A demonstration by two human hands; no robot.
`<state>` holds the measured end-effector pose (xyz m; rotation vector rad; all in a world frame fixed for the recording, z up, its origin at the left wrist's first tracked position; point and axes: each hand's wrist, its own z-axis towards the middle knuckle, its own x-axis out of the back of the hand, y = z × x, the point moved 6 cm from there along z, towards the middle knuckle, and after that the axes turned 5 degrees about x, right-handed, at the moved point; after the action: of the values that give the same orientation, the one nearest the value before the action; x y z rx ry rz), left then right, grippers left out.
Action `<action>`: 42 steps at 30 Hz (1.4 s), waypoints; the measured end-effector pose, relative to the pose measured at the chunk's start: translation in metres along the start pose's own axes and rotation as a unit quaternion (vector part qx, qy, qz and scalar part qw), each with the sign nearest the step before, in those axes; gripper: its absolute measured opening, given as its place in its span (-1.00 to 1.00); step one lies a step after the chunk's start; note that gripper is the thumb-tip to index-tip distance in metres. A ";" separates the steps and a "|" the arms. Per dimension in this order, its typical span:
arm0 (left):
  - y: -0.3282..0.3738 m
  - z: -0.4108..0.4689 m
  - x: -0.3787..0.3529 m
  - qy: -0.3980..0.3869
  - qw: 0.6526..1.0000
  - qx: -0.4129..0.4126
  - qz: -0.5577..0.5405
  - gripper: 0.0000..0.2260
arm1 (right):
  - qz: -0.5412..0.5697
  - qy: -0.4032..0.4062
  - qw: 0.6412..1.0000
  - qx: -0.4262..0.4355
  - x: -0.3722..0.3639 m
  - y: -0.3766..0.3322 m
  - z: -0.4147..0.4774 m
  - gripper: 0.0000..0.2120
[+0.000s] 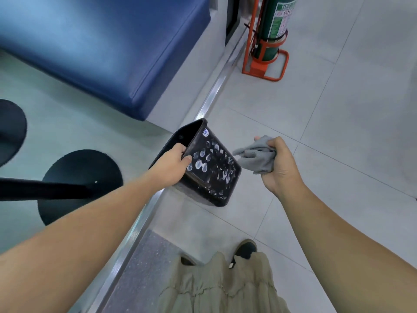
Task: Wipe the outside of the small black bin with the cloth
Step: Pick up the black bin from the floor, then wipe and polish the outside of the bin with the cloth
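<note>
My left hand (pixel 173 164) grips the small black bin (pixel 209 168) by its rim; my right hand (pixel 278 163), clutching the grey cloth (pixel 257 155), hangs just right of its smudged side

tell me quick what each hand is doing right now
Left hand: grips the rim of the small black bin, held tilted off the floor.
Right hand: fingers closed around the grey cloth.

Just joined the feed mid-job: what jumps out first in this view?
The small black bin stands out at centre, tilted, its side covered in white smudges, the left hand gripping its rim. Just right of it, apart, the right hand holds a bunched grey cloth. A blue padded bench fills the upper left.
</note>
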<state>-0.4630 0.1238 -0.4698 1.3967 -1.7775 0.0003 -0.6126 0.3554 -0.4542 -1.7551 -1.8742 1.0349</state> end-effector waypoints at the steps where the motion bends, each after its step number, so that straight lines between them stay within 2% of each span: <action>1: 0.007 -0.015 0.007 0.009 1.000 0.007 -0.016 -0.86 | 0.010 -0.017 1.000 0.006 -0.007 -0.012 -0.013 -0.81; 4: 0.030 -0.064 0.033 0.038 0.998 0.013 -0.054 -0.82 | -0.030 -0.079 0.996 0.041 -0.034 -0.053 -0.058 -0.76; 7: 0.056 -0.117 0.063 0.060 0.993 -0.006 -0.104 -0.84 | -0.146 -0.112 0.978 0.096 -0.065 -0.093 -0.111 -0.89; 10: 0.081 -0.168 0.091 0.080 0.984 -0.046 -0.155 -0.90 | -0.215 -0.140 0.954 0.156 -0.101 -0.129 -0.168 -0.81; 14: 0.114 -0.232 0.124 0.101 0.964 -0.095 -0.229 -0.82 | -0.331 -0.129 0.902 0.246 -0.131 -0.162 -0.243 -0.85; 18: 0.131 -0.280 0.154 0.127 0.943 -0.108 -0.288 -0.81 | -0.394 -0.118 0.872 0.264 -0.145 -0.182 -0.298 -0.86; 20: 0.137 -0.304 0.170 0.147 0.932 -0.120 -0.309 -0.82 | -0.418 -0.125 0.855 0.279 -0.150 -0.194 -0.324 -0.94; 23: 0.143 -0.342 0.194 0.166 0.918 -0.139 -0.332 -0.81 | -0.471 -0.139 0.806 0.330 -0.158 -0.216 -0.366 -0.91; 26: 0.147 -0.365 0.205 0.146 0.907 -0.147 -0.367 -0.82 | -0.500 -0.141 0.770 0.369 -0.166 -0.230 -0.397 -0.89; 29: 0.151 -0.388 0.213 0.111 0.885 -0.151 -0.426 -0.81 | -0.516 -0.130 0.746 0.401 -0.177 -0.232 -0.425 -0.95; 33: 0.152 -0.407 0.218 0.087 0.847 -0.099 -0.515 -0.84 | -0.542 -0.129 0.713 0.426 -0.188 -0.223 -0.444 -0.78; 37: 0.152 -0.415 0.212 0.053 0.794 -0.013 -0.605 -0.77 | -0.584 -0.138 0.671 0.436 -0.196 -0.212 -0.460 -0.78; 41: 0.152 -0.413 0.211 0.044 0.785 0.011 -0.618 -0.65 | -0.602 -0.158 0.647 0.440 -0.199 -0.200 -0.477 -0.95; 42: 0.151 -0.412 0.209 0.031 0.782 0.014 -0.623 -0.64 | -0.600 -0.161 0.644 0.445 -0.197 -0.198 -0.481 -0.89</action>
<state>-0.3357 0.2113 -0.0086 2.2973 -0.5049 -0.6161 -0.3801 0.2979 0.0478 0.3365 -1.6109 1.2568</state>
